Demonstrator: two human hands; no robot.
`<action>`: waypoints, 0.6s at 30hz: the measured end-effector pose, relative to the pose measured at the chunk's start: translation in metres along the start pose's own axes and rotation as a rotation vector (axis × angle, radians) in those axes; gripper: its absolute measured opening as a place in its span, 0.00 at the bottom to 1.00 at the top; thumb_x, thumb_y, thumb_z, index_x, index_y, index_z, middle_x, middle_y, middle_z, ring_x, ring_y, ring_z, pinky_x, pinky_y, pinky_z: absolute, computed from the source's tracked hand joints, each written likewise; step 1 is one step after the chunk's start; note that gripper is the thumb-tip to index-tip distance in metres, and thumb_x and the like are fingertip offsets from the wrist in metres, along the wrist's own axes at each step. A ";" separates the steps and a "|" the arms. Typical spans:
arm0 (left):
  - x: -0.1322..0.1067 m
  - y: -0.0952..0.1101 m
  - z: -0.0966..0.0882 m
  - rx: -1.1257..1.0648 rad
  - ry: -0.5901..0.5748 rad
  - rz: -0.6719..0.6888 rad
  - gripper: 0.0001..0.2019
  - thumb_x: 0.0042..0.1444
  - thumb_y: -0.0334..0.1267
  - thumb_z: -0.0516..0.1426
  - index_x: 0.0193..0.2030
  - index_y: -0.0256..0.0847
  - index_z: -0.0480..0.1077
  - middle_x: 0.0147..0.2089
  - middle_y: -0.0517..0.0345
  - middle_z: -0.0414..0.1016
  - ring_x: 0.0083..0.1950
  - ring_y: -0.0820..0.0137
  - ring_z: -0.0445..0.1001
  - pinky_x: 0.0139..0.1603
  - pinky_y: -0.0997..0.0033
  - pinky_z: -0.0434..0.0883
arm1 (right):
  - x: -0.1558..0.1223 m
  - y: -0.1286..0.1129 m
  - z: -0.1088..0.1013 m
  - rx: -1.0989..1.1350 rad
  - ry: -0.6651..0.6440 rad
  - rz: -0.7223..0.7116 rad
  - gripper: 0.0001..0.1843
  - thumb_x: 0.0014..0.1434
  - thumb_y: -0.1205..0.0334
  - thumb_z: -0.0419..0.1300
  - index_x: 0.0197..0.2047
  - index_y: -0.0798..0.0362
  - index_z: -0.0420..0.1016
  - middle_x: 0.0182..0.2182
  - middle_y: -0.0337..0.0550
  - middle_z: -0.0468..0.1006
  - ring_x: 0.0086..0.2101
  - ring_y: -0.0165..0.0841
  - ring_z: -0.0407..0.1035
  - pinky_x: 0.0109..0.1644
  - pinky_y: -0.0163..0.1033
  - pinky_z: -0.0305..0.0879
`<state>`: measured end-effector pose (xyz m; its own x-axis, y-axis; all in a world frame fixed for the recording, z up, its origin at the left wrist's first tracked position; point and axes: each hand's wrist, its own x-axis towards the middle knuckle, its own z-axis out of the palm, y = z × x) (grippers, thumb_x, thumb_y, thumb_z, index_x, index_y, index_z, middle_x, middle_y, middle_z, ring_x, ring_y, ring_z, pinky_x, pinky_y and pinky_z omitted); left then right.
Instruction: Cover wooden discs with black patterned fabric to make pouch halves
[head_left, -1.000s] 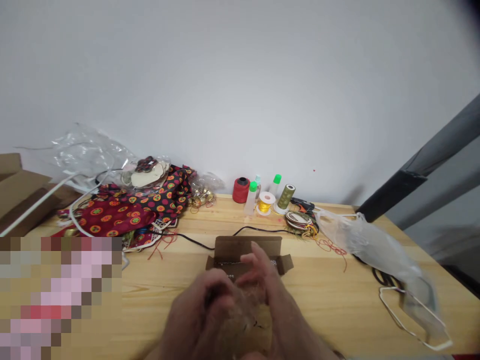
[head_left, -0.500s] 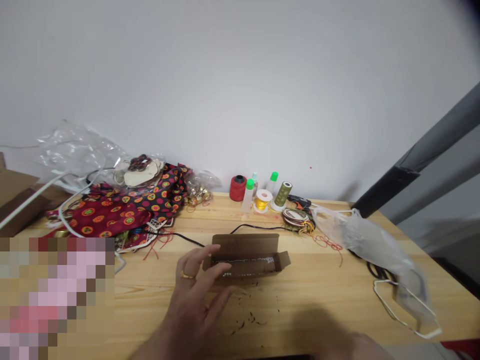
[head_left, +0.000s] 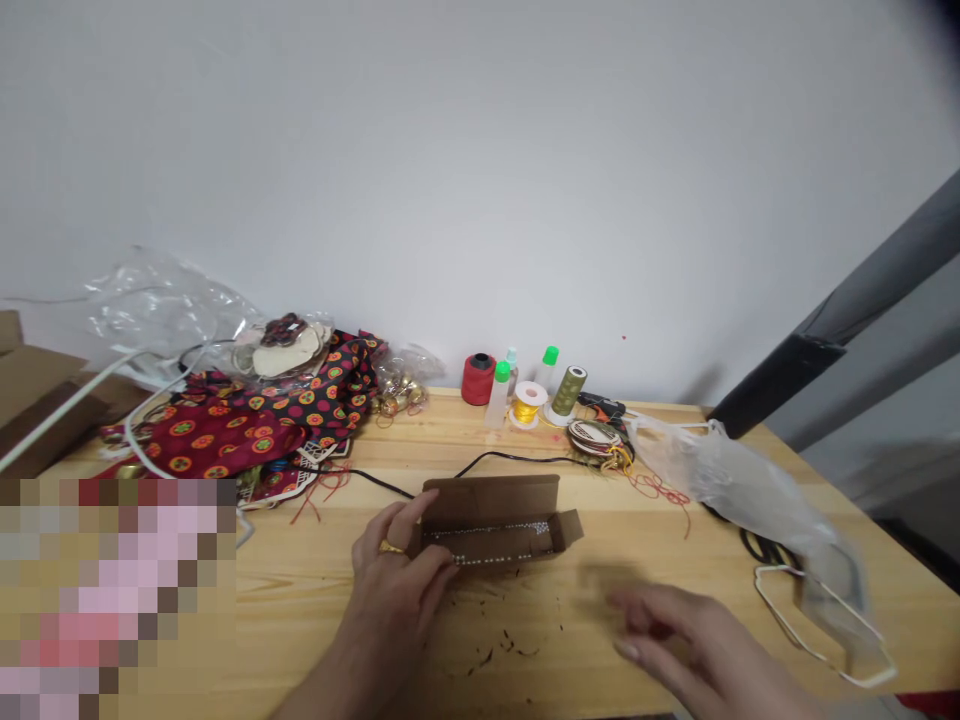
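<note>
A small open cardboard box [head_left: 491, 545] sits on the wooden table in front of me, its back flap raised and a side flap sticking out at the right. Tiny white beads line its inner edges. My left hand [head_left: 397, 570], with a ring on one finger, grips the box's left end, thumb at the front and fingers toward the back. To the right of the box, my right hand [head_left: 675, 640] hovers over the table, slightly blurred. Its thumb and forefinger are apart, and I see nothing between them.
Dark scraps [head_left: 499, 650] lie before the box. Behind it stand a red thread spool [head_left: 478, 380], a yellow spool [head_left: 527, 405], a green spool [head_left: 568, 392] and green-capped bottles [head_left: 498, 398]. Patterned fabric [head_left: 225, 430] is piled left; a plastic bag [head_left: 750, 480] lies right. A black cord [head_left: 517, 455] runs behind.
My left hand has closed from hovering with spread fingers onto the box's left end. My right hand has risen into view from the bottom edge.
</note>
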<state>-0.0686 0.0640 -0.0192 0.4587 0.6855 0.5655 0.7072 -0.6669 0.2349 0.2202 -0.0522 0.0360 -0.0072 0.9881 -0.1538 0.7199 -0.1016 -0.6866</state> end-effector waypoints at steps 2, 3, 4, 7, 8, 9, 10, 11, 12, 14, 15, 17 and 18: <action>-0.002 0.000 0.000 -0.018 -0.007 -0.005 0.09 0.56 0.30 0.55 0.28 0.42 0.73 0.59 0.47 0.61 0.53 0.54 0.61 0.48 0.48 0.67 | 0.024 -0.005 0.011 0.019 0.073 -0.001 0.17 0.59 0.56 0.55 0.51 0.49 0.71 0.29 0.39 0.76 0.30 0.33 0.70 0.35 0.35 0.65; -0.003 0.000 -0.001 -0.028 -0.008 -0.003 0.09 0.56 0.30 0.54 0.28 0.42 0.72 0.59 0.47 0.61 0.53 0.55 0.61 0.47 0.49 0.67 | 0.035 -0.008 0.017 0.030 0.087 -0.006 0.16 0.60 0.57 0.55 0.50 0.51 0.70 0.28 0.39 0.75 0.29 0.32 0.69 0.34 0.35 0.65; -0.005 0.000 -0.002 -0.040 -0.004 0.007 0.09 0.56 0.29 0.54 0.28 0.42 0.72 0.58 0.48 0.62 0.52 0.56 0.61 0.47 0.51 0.68 | 0.043 -0.010 0.023 0.047 0.086 -0.015 0.15 0.60 0.57 0.54 0.48 0.52 0.70 0.28 0.39 0.74 0.28 0.32 0.68 0.34 0.35 0.64; -0.007 0.000 -0.009 -0.071 0.033 0.055 0.09 0.56 0.27 0.53 0.29 0.40 0.70 0.54 0.49 0.63 0.48 0.63 0.65 0.44 0.64 0.71 | 0.058 -0.018 0.035 0.124 0.058 -0.061 0.11 0.61 0.58 0.54 0.44 0.53 0.70 0.27 0.38 0.72 0.27 0.30 0.66 0.32 0.34 0.62; -0.006 -0.001 -0.011 -0.073 0.055 0.057 0.08 0.56 0.26 0.53 0.29 0.40 0.70 0.52 0.49 0.63 0.46 0.66 0.65 0.42 0.67 0.71 | 0.061 -0.020 0.038 0.143 0.056 -0.075 0.11 0.61 0.58 0.53 0.43 0.53 0.70 0.27 0.38 0.72 0.27 0.30 0.65 0.32 0.33 0.61; -0.005 -0.004 -0.014 -0.068 0.080 0.052 0.08 0.56 0.26 0.53 0.30 0.39 0.70 0.51 0.50 0.63 0.44 0.68 0.66 0.41 0.70 0.71 | 0.062 -0.021 0.039 0.156 0.063 -0.083 0.12 0.61 0.58 0.53 0.44 0.54 0.70 0.27 0.38 0.72 0.27 0.30 0.65 0.32 0.34 0.61; -0.002 -0.007 -0.017 -0.055 0.105 0.040 0.08 0.56 0.26 0.53 0.31 0.39 0.70 0.51 0.49 0.63 0.43 0.68 0.66 0.40 0.70 0.71 | 0.062 -0.022 0.041 0.164 0.070 -0.085 0.13 0.61 0.57 0.53 0.46 0.54 0.70 0.27 0.38 0.72 0.27 0.30 0.65 0.32 0.34 0.61; 0.001 -0.012 -0.019 -0.034 0.128 0.024 0.08 0.57 0.26 0.52 0.31 0.39 0.70 0.51 0.49 0.63 0.43 0.68 0.66 0.41 0.69 0.70 | 0.062 -0.022 0.042 0.172 0.070 -0.085 0.15 0.61 0.57 0.53 0.48 0.54 0.69 0.27 0.38 0.72 0.27 0.30 0.65 0.32 0.34 0.61; 0.005 -0.017 -0.021 -0.012 0.146 0.012 0.08 0.57 0.26 0.52 0.31 0.38 0.70 0.51 0.48 0.63 0.43 0.68 0.67 0.42 0.67 0.70 | 0.061 -0.022 0.043 0.182 0.064 -0.083 0.17 0.61 0.57 0.53 0.51 0.54 0.68 0.28 0.38 0.73 0.27 0.30 0.65 0.32 0.34 0.61; 0.016 -0.031 -0.023 0.028 0.159 -0.016 0.08 0.57 0.28 0.53 0.31 0.38 0.71 0.51 0.48 0.63 0.43 0.66 0.67 0.43 0.64 0.70 | 0.059 -0.020 0.046 0.205 0.037 -0.073 0.22 0.61 0.58 0.53 0.57 0.53 0.65 0.30 0.39 0.74 0.29 0.31 0.66 0.32 0.35 0.62; 0.021 -0.038 -0.023 0.045 0.150 -0.033 0.07 0.57 0.29 0.53 0.30 0.39 0.71 0.51 0.48 0.63 0.42 0.66 0.67 0.43 0.63 0.70 | 0.058 -0.019 0.048 0.214 0.024 -0.066 0.22 0.61 0.58 0.53 0.58 0.53 0.65 0.30 0.39 0.74 0.29 0.31 0.67 0.33 0.35 0.62; 0.033 -0.053 -0.021 0.060 0.156 -0.061 0.09 0.57 0.32 0.53 0.29 0.38 0.72 0.50 0.49 0.63 0.41 0.66 0.67 0.42 0.63 0.70 | 0.055 -0.017 0.051 0.222 0.001 -0.045 0.22 0.61 0.57 0.53 0.57 0.53 0.66 0.30 0.40 0.74 0.30 0.32 0.67 0.33 0.35 0.62; 0.039 -0.060 -0.020 0.060 0.173 -0.076 0.10 0.57 0.33 0.52 0.27 0.38 0.71 0.50 0.49 0.63 0.41 0.66 0.67 0.42 0.63 0.70 | 0.054 -0.015 0.052 0.225 -0.001 -0.036 0.22 0.61 0.57 0.52 0.57 0.53 0.67 0.30 0.40 0.74 0.30 0.32 0.67 0.33 0.35 0.63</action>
<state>-0.1036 0.1245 0.0044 0.3073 0.6695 0.6763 0.7694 -0.5930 0.2375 0.1725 -0.0037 0.0011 -0.0308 0.9914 -0.1271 0.5464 -0.0897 -0.8327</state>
